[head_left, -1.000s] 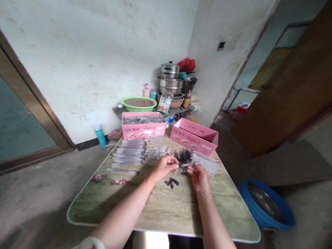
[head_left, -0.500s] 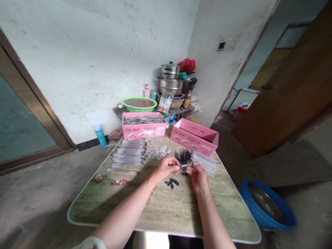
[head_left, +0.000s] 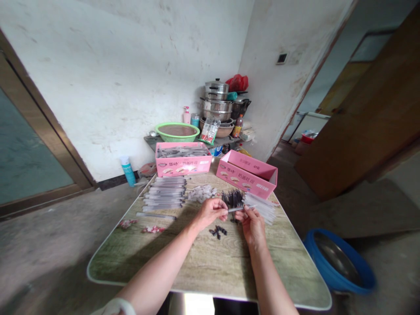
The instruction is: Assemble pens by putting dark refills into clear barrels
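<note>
In the head view, we hold a pen [head_left: 235, 209] crosswise over the table [head_left: 213, 267], its long axis running left to right between our hands: the left hand [head_left: 211, 213] pinches one end; the right hand [head_left: 254, 225], nearer the pale tubes [head_left: 267, 211], grips farther right.

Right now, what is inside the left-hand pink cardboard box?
The left-hand pink cardboard box holds a loose layer of slim, greyish plastic pens. The top pens and the box's near side hide whatever lies beneath.

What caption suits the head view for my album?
Left hand and right hand hold a slim pen over a wood-grain table.
</note>
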A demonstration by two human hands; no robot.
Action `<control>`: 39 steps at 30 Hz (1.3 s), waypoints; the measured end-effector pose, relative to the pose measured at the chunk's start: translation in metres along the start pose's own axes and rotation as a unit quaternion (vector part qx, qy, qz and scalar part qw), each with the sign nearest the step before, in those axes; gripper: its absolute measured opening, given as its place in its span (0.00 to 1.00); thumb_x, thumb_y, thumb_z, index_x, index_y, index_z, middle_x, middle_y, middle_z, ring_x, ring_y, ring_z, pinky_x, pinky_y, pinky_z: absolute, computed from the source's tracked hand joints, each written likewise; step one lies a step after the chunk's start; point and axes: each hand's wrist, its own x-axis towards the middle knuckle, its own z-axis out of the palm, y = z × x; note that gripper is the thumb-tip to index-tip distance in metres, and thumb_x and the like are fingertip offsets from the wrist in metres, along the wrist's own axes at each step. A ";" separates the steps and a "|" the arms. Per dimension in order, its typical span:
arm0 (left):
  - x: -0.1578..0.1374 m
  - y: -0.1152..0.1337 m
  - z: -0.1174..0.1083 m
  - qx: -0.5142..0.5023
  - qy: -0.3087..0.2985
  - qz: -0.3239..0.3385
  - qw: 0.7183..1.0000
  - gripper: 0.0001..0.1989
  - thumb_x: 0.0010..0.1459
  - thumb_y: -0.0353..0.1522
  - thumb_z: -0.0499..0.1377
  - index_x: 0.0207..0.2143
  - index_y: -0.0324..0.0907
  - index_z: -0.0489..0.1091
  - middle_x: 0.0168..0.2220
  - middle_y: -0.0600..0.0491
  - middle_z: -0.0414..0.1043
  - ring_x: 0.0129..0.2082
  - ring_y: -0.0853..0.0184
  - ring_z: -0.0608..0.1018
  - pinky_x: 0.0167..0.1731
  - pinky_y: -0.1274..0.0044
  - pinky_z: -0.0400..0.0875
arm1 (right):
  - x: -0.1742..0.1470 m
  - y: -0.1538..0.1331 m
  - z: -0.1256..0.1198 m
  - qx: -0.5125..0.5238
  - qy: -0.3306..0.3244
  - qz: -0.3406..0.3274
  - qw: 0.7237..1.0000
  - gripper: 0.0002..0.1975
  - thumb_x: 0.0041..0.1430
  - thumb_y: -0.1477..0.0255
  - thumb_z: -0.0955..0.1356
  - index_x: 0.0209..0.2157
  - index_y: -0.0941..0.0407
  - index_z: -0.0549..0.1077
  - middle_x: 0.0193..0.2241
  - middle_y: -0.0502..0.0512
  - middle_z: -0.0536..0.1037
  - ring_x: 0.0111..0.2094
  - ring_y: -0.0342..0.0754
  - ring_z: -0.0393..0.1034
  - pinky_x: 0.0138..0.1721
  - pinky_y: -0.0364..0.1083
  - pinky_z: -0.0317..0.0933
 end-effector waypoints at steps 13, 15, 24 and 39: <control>0.003 -0.009 -0.006 0.078 0.021 0.003 0.997 0.20 0.45 0.43 0.68 0.29 0.35 0.69 0.19 0.55 0.70 0.16 0.73 0.71 0.18 0.81 0.68 | 0.000 0.001 0.001 -0.009 0.007 -0.007 1.000 0.14 0.41 0.72 0.79 0.26 0.57 0.71 0.20 0.50 0.79 0.21 0.48 0.77 0.23 0.42 0.74; 0.002 -0.008 -0.006 0.077 0.035 0.010 0.996 0.21 0.43 0.42 0.69 0.30 0.36 0.69 0.19 0.56 0.70 0.16 0.73 0.71 0.18 0.81 0.68 | 0.000 0.001 0.001 -0.008 0.010 -0.008 1.000 0.14 0.41 0.72 0.79 0.26 0.58 0.72 0.20 0.50 0.79 0.21 0.48 0.77 0.23 0.42 0.74; 0.003 -0.012 -0.008 0.140 -0.002 -0.025 0.990 0.23 0.52 0.49 0.60 0.27 0.36 0.69 0.19 0.54 0.69 0.15 0.74 0.70 0.13 0.83 0.61 | 0.000 0.001 0.001 -0.018 0.009 -0.007 1.000 0.14 0.41 0.71 0.79 0.27 0.59 0.72 0.20 0.52 0.79 0.21 0.49 0.77 0.22 0.42 0.73; 0.003 -0.006 -0.007 0.126 0.011 -0.012 0.992 0.19 0.48 0.45 0.65 0.27 0.36 0.69 0.18 0.57 0.67 0.15 0.75 0.67 0.14 0.83 0.61 | 0.000 0.001 0.001 -0.022 0.010 -0.010 1.000 0.14 0.41 0.71 0.79 0.27 0.57 0.72 0.20 0.51 0.80 0.21 0.48 0.77 0.22 0.42 0.73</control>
